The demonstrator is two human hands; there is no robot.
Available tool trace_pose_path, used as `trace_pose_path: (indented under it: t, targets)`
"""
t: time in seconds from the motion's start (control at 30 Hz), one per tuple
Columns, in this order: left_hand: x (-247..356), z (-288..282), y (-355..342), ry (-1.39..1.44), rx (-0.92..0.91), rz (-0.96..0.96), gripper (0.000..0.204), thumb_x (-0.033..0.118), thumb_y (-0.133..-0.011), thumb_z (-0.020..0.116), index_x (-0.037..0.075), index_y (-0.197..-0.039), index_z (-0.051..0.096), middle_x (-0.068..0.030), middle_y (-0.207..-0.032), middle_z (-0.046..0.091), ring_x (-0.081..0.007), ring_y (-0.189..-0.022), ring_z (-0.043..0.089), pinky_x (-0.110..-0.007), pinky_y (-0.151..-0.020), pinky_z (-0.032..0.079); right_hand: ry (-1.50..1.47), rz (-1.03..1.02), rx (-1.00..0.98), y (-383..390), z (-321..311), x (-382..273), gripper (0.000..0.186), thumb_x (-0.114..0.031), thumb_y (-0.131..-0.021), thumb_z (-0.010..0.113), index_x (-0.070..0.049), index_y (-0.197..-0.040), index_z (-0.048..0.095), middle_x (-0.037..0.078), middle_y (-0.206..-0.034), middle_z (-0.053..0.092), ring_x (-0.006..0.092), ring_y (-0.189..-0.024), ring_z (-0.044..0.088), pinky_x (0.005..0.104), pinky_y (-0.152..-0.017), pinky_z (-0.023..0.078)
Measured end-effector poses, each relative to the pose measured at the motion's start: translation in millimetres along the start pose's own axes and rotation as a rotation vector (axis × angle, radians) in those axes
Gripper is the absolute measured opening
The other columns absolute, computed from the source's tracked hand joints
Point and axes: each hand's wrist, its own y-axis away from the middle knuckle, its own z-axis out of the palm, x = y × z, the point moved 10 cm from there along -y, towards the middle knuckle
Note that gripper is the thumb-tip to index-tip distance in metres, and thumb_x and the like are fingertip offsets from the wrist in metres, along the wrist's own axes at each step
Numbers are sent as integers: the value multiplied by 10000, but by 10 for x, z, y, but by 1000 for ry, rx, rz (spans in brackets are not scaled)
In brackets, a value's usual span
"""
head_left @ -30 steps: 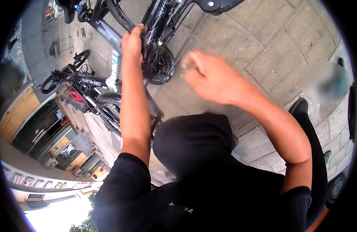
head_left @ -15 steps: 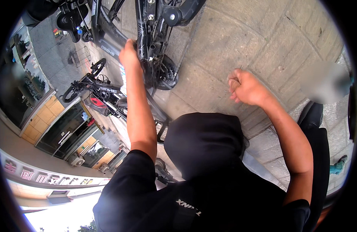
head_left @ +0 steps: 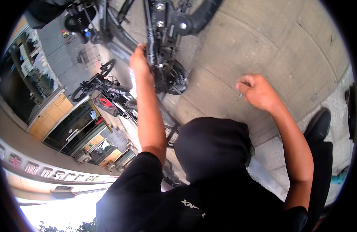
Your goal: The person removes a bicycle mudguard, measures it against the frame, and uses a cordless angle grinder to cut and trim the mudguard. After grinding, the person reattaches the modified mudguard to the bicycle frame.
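A black bicycle point(head_left: 150, 34) stands at the top centre, close in front of me, with silver bolts and a round dark part low on it. My left hand point(head_left: 140, 63) is closed on the bicycle's frame, its fingers partly hidden against the tube. Over the paving to the right, apart from the bicycle, is my right hand point(head_left: 257, 92). Its fingers are curled in a pinch around a short, thin metal-looking piece point(head_left: 240, 95); most of it is hidden, so its kind cannot be told.
Stone paving point(head_left: 271, 42) spreads to the right. My bent knee point(head_left: 213, 149) in black is below the bicycle, and my black shoe point(head_left: 318, 123) rests at the right. Another bicycle point(head_left: 113, 96) and shopfronts point(head_left: 72, 125) stand at the left.
The view has shifted, so the whole scene sits further right and slightly lower. My right hand has turned, and less of the thin piece shows. My left hand stays on the frame.
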Motion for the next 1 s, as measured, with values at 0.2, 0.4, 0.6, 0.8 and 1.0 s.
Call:
trace_pose_path:
  t: [0.2,0.4,0.6,0.8,1.0]
  targets:
    - [69,-73,88,75,90,52,319,301,-990,718,-1,-1038,627,-78,-886,685,-164,-738,650,-315,-673,546,62,38,-31,76,18,-27,283,-183,-1009,630,42,-1133,748,173,-950,772,232,-870,725,368,-831,568]
    - [78,-55,71,79,80,77,296,288,-999,706,6,-1029,619,-75,-885,684,-166,-710,650,-308,-644,551,-187,165,26,174,-14,-11,201,-98,-974,659,50,-1097,719,108,-908,747,158,-813,684,331,-748,560]
    - [190,-108,-236,257,20,6,361,335,-1035,661,0,-1147,587,-160,-955,725,-272,-792,722,-397,-716,603,-118,42,53,185,-123,216,147,-70,-1001,641,30,-1108,656,42,-868,664,110,-674,616,292,-598,513]
    - [666,-120,-460,154,43,88,600,608,-1118,345,48,-1104,560,-143,-908,674,-280,-760,681,-426,-694,582,-148,90,115,205,-259,301,181,-66,-957,658,53,-1091,690,82,-890,716,133,-805,659,311,-723,540]
    - [709,-161,-431,-139,143,181,547,531,-1145,309,22,-1151,512,-128,-866,637,-219,-664,627,-376,-627,563,-105,-13,236,125,-402,127,159,-64,-952,653,46,-1065,678,73,-857,695,128,-776,635,309,-704,530]
